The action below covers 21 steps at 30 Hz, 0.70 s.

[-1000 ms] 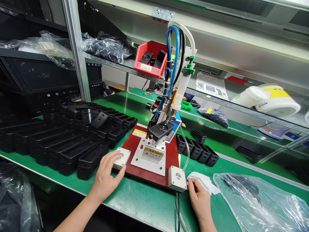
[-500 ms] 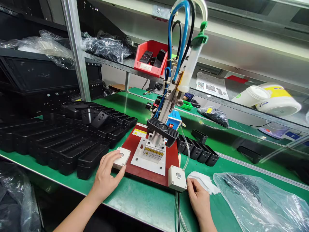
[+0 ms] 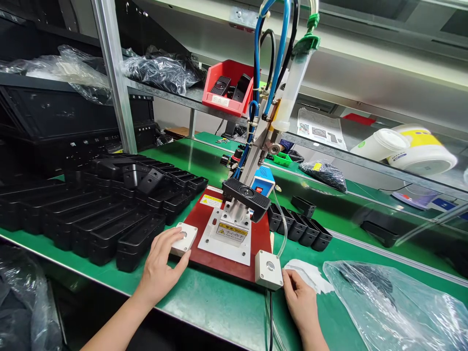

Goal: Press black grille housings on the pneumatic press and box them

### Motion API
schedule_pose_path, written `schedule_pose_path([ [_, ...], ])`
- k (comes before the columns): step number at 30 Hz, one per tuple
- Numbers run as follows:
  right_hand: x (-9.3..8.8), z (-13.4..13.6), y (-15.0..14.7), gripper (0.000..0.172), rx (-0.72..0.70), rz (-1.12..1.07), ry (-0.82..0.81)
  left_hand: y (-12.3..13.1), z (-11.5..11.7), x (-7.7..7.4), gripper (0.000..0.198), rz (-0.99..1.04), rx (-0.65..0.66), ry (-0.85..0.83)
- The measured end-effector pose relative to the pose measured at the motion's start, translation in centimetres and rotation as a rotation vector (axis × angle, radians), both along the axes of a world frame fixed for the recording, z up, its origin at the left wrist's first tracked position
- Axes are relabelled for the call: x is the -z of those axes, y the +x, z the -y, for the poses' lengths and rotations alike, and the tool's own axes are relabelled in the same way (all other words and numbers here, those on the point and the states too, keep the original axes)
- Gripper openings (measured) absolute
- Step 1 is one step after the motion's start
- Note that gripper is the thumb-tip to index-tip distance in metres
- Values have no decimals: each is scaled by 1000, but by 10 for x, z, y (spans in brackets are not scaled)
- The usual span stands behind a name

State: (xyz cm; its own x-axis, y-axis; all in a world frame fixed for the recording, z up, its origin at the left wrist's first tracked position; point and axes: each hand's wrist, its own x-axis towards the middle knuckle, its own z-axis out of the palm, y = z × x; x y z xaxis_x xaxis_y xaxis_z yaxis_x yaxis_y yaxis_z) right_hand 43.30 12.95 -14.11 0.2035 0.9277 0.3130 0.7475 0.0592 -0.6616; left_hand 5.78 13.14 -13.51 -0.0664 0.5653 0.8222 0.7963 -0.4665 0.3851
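My left hand [image 3: 161, 265] lies over the left push-button box [image 3: 185, 238], fingers stretched across its button and thumb apart at the near corner. Beside the right push-button box [image 3: 269, 273], my right hand [image 3: 300, 295] is curled with fingertips at the box's side; whether anything is inside the fingers is hidden. Between the boxes stands a dispensing machine with a syringe [image 3: 292, 92] and a nozzle above its fixture [image 3: 234, 233]. A black ribbed part [image 3: 245, 193] with a round centre rests tilted on the fixture.
Rows of black open housings [image 3: 109, 229] fill the bench's left side; several more housings [image 3: 300, 226] stand to the right. A white tissue [image 3: 309, 274] and a clear plastic bag [image 3: 398, 307] lie at right. Overhead, a shelf holds a red bin [image 3: 219, 109] and a white tub [image 3: 424, 158].
The syringe and nozzle have risen slightly, shifting a little to the right in the view. Both hands and the black ribbed part stay where they were.
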Motion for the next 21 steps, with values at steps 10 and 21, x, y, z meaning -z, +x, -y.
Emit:
schedule_pose_path([
  [10,1,1,0,48,-6,-2,-61,0,0,0,34,-2,17,4],
  [21,-1,1,0,48,-6,-8,-105,-1,0,2,36,3,21,-1],
])
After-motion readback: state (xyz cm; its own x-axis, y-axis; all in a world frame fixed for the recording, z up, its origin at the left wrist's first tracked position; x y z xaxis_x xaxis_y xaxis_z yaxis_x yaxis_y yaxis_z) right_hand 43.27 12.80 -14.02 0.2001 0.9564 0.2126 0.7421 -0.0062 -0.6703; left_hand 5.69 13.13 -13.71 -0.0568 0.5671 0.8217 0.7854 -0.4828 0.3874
